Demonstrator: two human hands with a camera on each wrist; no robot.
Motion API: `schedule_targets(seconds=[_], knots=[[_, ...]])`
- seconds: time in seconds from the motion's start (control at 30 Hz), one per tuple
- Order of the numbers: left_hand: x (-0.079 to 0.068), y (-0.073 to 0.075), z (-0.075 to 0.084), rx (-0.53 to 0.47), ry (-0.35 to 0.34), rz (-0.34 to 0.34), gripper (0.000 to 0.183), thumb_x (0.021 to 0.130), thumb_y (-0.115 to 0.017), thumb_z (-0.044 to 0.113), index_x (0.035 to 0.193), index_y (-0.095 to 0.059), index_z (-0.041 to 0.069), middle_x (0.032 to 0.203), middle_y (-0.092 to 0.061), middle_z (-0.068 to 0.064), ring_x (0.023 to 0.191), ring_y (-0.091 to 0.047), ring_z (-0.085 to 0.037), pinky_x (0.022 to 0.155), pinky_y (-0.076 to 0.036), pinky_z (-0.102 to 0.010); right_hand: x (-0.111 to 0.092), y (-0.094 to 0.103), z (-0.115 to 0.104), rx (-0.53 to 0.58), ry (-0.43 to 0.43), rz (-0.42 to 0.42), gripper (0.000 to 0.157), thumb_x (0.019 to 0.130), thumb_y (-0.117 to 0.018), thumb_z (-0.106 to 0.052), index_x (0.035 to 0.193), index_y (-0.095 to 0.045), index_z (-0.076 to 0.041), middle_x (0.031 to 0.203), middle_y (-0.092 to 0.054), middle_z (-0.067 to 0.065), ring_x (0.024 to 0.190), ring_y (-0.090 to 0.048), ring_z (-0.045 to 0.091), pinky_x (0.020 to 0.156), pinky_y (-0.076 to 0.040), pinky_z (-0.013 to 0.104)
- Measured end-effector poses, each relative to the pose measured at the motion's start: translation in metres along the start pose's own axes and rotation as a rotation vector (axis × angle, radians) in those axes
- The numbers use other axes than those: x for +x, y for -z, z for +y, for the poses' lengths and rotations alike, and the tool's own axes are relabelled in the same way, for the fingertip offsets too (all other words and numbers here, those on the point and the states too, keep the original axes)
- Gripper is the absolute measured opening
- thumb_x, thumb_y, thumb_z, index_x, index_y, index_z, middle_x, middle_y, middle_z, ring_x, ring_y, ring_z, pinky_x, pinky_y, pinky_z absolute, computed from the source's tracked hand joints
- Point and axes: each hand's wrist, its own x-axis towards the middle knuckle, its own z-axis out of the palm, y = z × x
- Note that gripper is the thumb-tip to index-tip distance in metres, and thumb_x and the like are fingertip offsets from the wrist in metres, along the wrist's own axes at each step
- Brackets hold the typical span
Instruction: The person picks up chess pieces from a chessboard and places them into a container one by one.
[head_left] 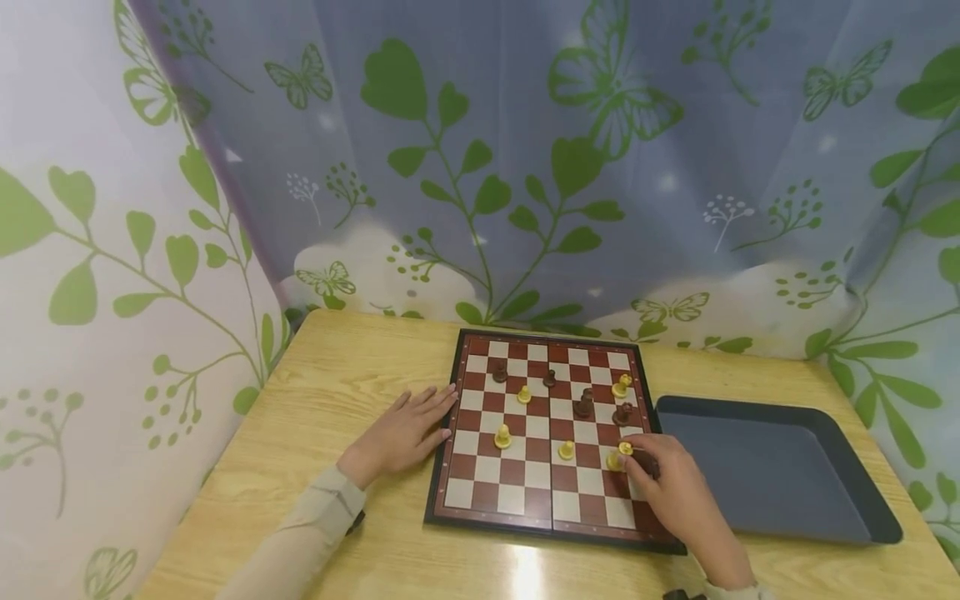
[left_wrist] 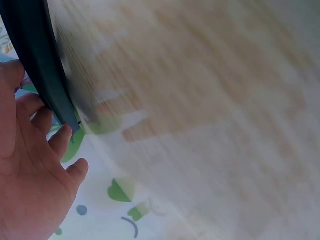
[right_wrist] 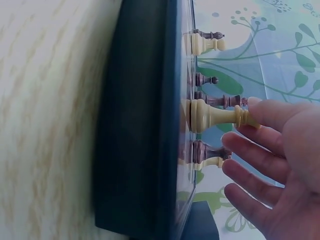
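Observation:
A red-and-white chessboard (head_left: 512,497) lies on the table with several dark and pale yellow pieces standing on it. My right hand (head_left: 671,483) pinches the top of a pale yellow chess piece (right_wrist: 215,116) between thumb and index finger. Its base is at the board's surface, near the right side; the fingertips hide its top, so its exact kind is unclear. The other right fingers are spread loosely. My left hand (head_left: 403,435) lies with fingers extended, fingertips touching the board's left edge. The left wrist view shows these fingers against the dark board side (left_wrist: 42,60).
A dark rectangular tray (head_left: 765,467) sits right of the board, close to its edge. Near the held piece stand a dark piece (head_left: 622,413) and a yellow pawn (head_left: 566,450). A yellow knight (head_left: 621,385) stands farther back. Patterned curtain (head_left: 510,208) hangs behind the wooden table (head_left: 330,367).

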Motion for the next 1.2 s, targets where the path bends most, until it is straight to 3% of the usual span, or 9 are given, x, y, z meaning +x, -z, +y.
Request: schedule_targets(seconds=[0.43, 0.67, 1.0, 1.2], knots=[[-0.003, -0.004, 0.001, -0.037, -0.001, 0.002, 0.060, 0.110, -0.036, 0.042, 0.162, -0.025, 0.013, 0.170, -0.018, -0.003, 0.152, -0.029, -0.039, 0.122, -0.022, -0.064, -0.003, -0.002, -0.001, -0.025, 0.005, 0.070, 0.025, 0.089, -0.078, -0.012, 0.113, -0.076, -0.006, 0.113, -0.071, 0.016, 0.110, -0.062, 0.037, 0.076, -0.054, 0.053], [-0.001, -0.005, 0.000, -0.069, -0.012, 0.016, 0.060, 0.111, -0.036, 0.040, 0.162, -0.024, 0.012, 0.170, -0.018, -0.003, 0.148, -0.036, -0.039, 0.119, -0.031, -0.061, -0.001, -0.002, -0.001, -0.032, 0.003, 0.069, 0.026, 0.091, -0.077, -0.012, 0.115, -0.074, -0.004, 0.116, -0.071, 0.018, 0.110, -0.063, 0.039, 0.077, -0.056, 0.056], [-0.001, -0.003, -0.001, -0.092, -0.023, 0.009, 0.060, 0.111, -0.037, 0.040, 0.162, -0.024, 0.012, 0.170, -0.017, -0.004, 0.149, -0.035, -0.038, 0.119, -0.032, -0.059, -0.006, -0.007, -0.003, -0.051, 0.006, 0.089, 0.025, 0.091, -0.077, -0.012, 0.115, -0.073, -0.006, 0.114, -0.072, 0.014, 0.097, -0.064, 0.029, 0.066, -0.050, 0.040], [-0.002, -0.003, -0.002, -0.094, -0.014, 0.001, 0.060, 0.111, -0.037, 0.040, 0.162, -0.024, 0.013, 0.170, -0.017, -0.003, 0.150, -0.034, -0.038, 0.120, -0.032, -0.059, -0.010, -0.009, -0.006, -0.049, 0.019, 0.109, 0.025, 0.090, -0.077, -0.011, 0.115, -0.073, -0.006, 0.115, -0.073, 0.014, 0.107, -0.066, 0.036, 0.077, -0.056, 0.054]])
